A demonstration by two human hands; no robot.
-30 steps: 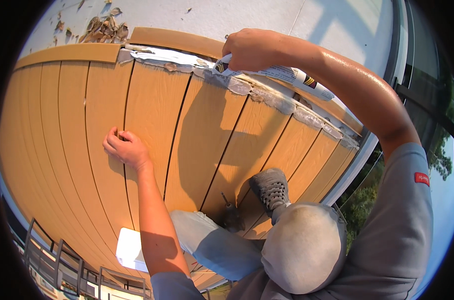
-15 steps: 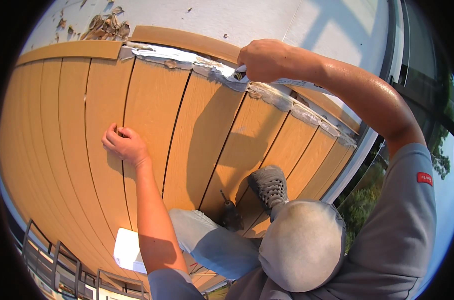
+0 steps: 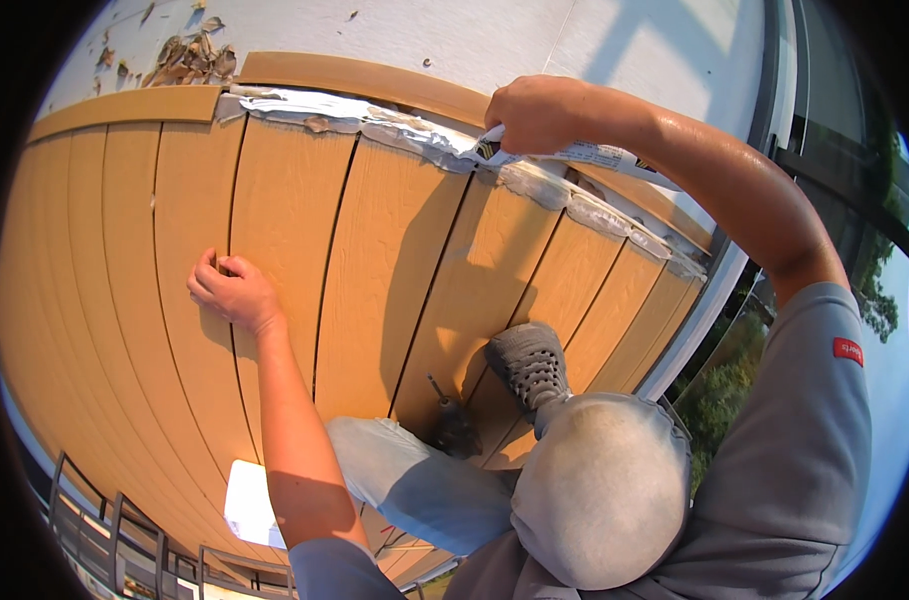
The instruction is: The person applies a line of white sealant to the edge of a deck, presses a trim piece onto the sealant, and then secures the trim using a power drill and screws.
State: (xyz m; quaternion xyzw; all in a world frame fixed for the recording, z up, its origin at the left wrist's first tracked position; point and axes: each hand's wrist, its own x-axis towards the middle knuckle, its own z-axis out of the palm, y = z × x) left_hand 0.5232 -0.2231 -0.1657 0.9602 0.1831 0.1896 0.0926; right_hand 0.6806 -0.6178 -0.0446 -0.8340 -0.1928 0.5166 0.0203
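Presently the right hand [image 3: 542,115] has its grip around a white tube [image 3: 604,155]; the left hand [image 3: 236,293] curls over planks [image 3: 284,190], contents unclear.

Decking [image 3: 285,200] lies open beyond the obstructing shoe [image 3: 529,368] and tool [image 3: 456,428]

Dry brown leaves [image 3: 192,60] lie heaped at the upper left on a pale floor [image 3: 454,30], with a few loose ones scattered about the heap. A broad bluish shadow [image 3: 629,65] crosses that floor farther right. Down the right side run dark glass panels [image 3: 829,130] — green foliage [image 3: 729,385] shows at their lower part. A dark tool [image 3: 456,430] with a thin shaft lies in shade near the centre; lower left are a white box-like object [image 3: 249,497] and black metal frames [image 3: 142,515].
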